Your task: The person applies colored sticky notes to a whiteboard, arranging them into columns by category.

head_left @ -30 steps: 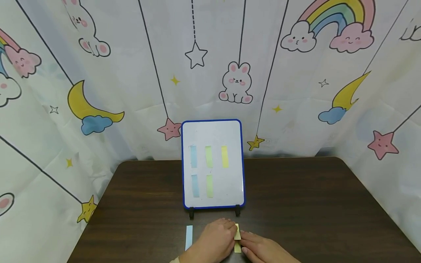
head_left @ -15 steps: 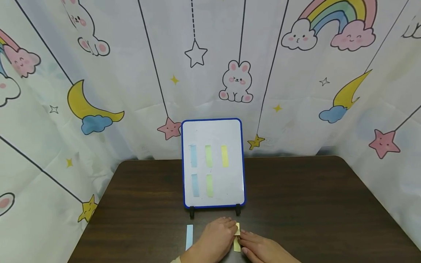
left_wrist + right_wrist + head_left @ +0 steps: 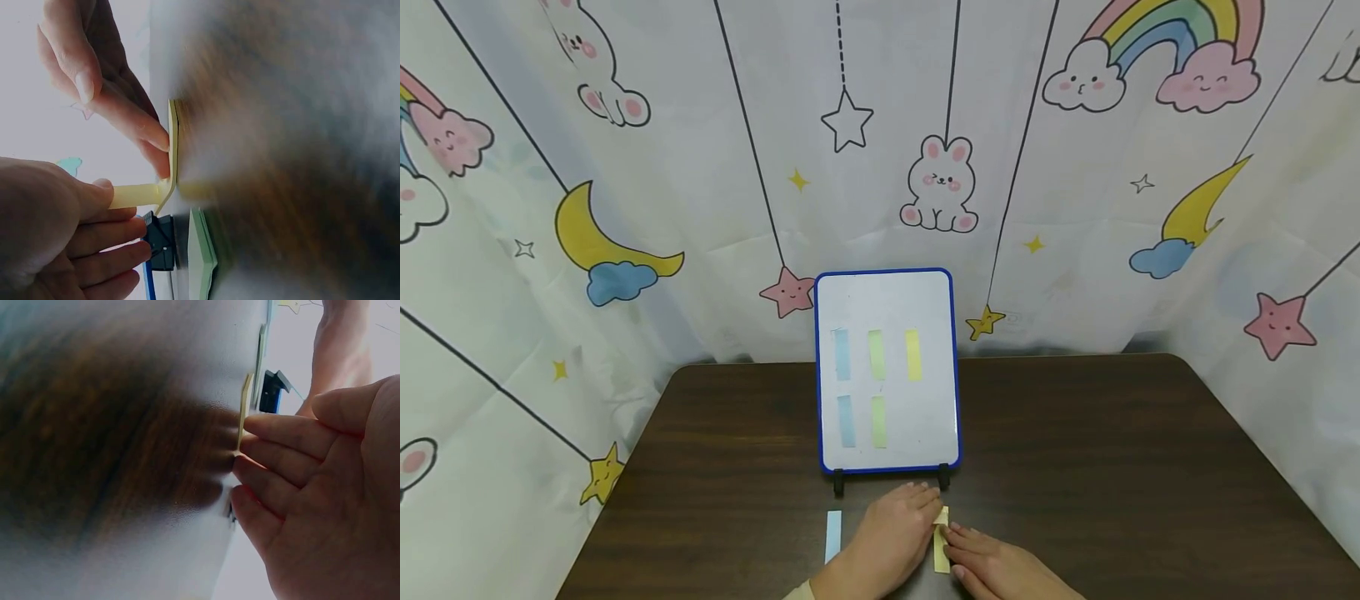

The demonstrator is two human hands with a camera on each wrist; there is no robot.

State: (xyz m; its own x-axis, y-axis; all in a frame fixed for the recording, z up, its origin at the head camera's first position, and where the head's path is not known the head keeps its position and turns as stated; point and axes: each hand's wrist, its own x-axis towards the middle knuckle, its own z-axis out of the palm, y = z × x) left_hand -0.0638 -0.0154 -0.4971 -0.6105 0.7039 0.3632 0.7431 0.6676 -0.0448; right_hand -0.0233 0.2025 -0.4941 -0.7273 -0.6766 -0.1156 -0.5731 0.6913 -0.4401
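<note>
My left hand (image 3: 895, 533) pinches the free end of a yellow sticky-note strip (image 3: 134, 195) between thumb and index finger. The strip bends up from the far end of a narrow yellow sticky-note pad (image 3: 942, 557) lying on the table. My right hand (image 3: 1000, 567) is on the pad's right side, its straight fingertips touching the pad's edge. In the right wrist view those fingers (image 3: 281, 434) reach out toward the pad with the palm visible. A green sticky-note pad (image 3: 200, 256) lies close by; the left hand hides it in the head view.
A whiteboard (image 3: 925, 292) with a blue frame stands behind the hands on black feet (image 3: 838, 483). Blue, green and yellow strips are stuck on it in two rows. A blue sticky-note pad (image 3: 833, 533) lies left of the left hand on the dark wooden table (image 3: 1075, 467).
My left hand has moved slightly away toward the whiteboard, drawing the yellow strip's lifted part with it. More of the pad's top shows now. The right hand has stayed in place.
</note>
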